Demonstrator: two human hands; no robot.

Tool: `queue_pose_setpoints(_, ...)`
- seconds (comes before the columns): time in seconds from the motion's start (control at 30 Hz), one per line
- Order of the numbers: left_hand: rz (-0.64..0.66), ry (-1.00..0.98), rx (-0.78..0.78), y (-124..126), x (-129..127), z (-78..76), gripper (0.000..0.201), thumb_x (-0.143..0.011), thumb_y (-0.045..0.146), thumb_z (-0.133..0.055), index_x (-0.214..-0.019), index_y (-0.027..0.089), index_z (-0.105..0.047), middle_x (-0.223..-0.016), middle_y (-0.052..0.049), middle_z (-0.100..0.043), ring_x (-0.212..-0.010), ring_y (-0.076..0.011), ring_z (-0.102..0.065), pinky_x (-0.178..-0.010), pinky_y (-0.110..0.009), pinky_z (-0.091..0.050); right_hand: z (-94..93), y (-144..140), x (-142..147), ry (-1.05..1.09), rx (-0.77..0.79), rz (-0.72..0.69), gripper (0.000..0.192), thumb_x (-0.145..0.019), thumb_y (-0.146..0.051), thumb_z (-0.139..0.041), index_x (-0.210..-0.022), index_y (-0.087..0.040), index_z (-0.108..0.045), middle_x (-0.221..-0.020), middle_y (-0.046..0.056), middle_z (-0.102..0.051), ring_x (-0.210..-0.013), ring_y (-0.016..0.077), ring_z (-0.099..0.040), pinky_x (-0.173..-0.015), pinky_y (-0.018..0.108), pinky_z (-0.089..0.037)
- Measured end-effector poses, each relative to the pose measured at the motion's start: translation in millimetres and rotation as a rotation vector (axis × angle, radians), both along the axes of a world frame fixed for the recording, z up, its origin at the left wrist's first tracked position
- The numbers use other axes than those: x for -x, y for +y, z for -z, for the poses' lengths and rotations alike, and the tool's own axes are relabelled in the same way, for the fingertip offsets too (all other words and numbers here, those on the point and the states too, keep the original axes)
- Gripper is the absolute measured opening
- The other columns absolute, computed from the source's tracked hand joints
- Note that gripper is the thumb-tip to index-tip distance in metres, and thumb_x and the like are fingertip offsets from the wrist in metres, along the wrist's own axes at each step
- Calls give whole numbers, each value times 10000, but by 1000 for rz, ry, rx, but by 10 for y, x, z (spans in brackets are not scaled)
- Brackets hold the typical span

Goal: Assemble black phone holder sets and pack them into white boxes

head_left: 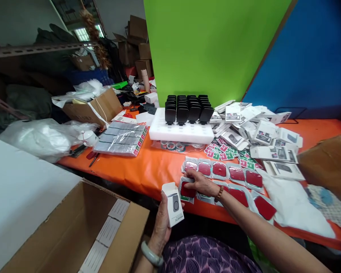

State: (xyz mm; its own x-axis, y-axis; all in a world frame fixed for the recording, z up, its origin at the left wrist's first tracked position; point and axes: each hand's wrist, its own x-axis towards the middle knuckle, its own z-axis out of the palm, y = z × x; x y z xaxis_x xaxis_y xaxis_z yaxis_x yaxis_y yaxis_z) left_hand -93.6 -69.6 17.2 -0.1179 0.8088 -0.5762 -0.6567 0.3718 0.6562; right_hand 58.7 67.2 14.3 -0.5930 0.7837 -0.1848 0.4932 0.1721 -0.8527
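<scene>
My left hand [161, 222] is closed round a small white box [174, 206] with its top flap open; a grey device is printed on its front. My right hand [203, 183], a beaded bracelet at its wrist, has its fingers pinched on a wrapped red square [186, 190] in a whitish sleeve, with a green card at its lower end. This sleeve is right beside the open end of the box. A row of similar red squares [219, 170] lies just beyond my right hand. More wrapped red squares [238, 196] lie partly under my right forearm.
Black stands [182, 113] sit in a white foam block [182, 131]. A heap of white boxes [261, 132] and small printed cards [223, 152] lies at the right. An open carton [130, 223] holding white boxes is at my left. A plastic-wrapped stack [121, 138] lies on the orange table [156, 170].
</scene>
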Motion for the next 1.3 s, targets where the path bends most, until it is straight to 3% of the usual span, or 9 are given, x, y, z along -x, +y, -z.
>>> queue_pose_setpoints(0.2,14,-104,32,88,-29,-72,686,-765,707,-533,-1076,106,-643,-727,-109,-727,-612,-202,-670,-607,-303,-527,-35,-152,-17,424,375,230,285,-671,-358,-688,-806,-187,-504,-732,-37,-525,-638,116,-482,-601,251,-399)
queue_pose_setpoints(0.43,25,-264,-17,72,-96,-177,658,-752,710,-540,-1031,123,-641,-719,-93,-708,-611,-225,-669,-576,-329,-534,-60,-382,-49,649,468,324,365,-716,-462,-706,-846,-212,-476,-759,-34,-572,-653,125,-535,-613,255,-440)
queue_pose_setpoints(0.63,73,-334,-54,120,-171,-236,686,-750,724,-522,-1012,104,-654,-712,-105,-704,-649,-220,-668,-620,-325,-538,-91,-411,-187,808,585,434,447,-626,-459,-788,-837,-224,-472,-742,-33,-616,-599,128,-576,-571,259,-465)
queue_pose_setpoints(0.73,110,-332,-63,155,-198,-288,681,-761,709,-529,-1079,119,-648,-856,-112,-726,-670,-206,-675,-632,-316,-540,-193,-299,-379,892,520,600,467,-577,-405,-831,-844,-226,-493,-766,-35,-631,-628,130,-599,-616,273,-495)
queue_pose_setpoints(0.83,196,-267,-42,157,-235,-302,695,-752,698,-556,-1086,97,-654,-921,-140,-729,-659,-196,-676,-607,-287,-528,-366,-204,-572,914,349,715,441,-591,-372,-830,-857,-233,-507,-757,-44,-621,-634,122,-591,-633,272,-501)
queue_pose_setpoints(0.97,343,-210,-15,103,-324,-221,754,-663,724,-624,-1000,53,-681,-816,-160,-724,-694,-241,-689,-597,-289,-517,-626,-321,-609,800,63,643,329,-699,-385,-762,-887,-232,-540,-837,-16,-621,-722,138,-593,-673,276,-504)
queue_pose_setpoints(1.07,418,-224,-25,56,-395,-152,783,-581,730,-677,-1004,70,-682,-773,-146,-715,-693,-255,-688,-586,-293,-511,-721,-512,-512,726,-38,551,258,-774,-371,-705,-926,-235,-547,-836,-9,-605,-727,135,-575,-664,257,-496)
queue_pose_setpoints(1.2,501,-276,-101,13,-455,-125,844,-497,733,-716,-1047,94,-669,-858,-150,-708,-682,-238,-675,-592,-296,-512,-647,-675,-459,657,-53,467,190,-840,-337,-644,-968,-245,-538,-841,-6,-609,-739,137,-579,-665,253,-496)
queue_pose_setpoints(1.3,535,-298,-140,-13,-478,-118,881,-499,728,-720,-1107,96,-646,-931,-172,-697,-783,-279,-680,-658,-336,-527,-554,-721,-506,564,-121,449,172,-861,-330,-618,-992,-248,-544,-874,4,-623,-779,151,-596,-678,262,-507)
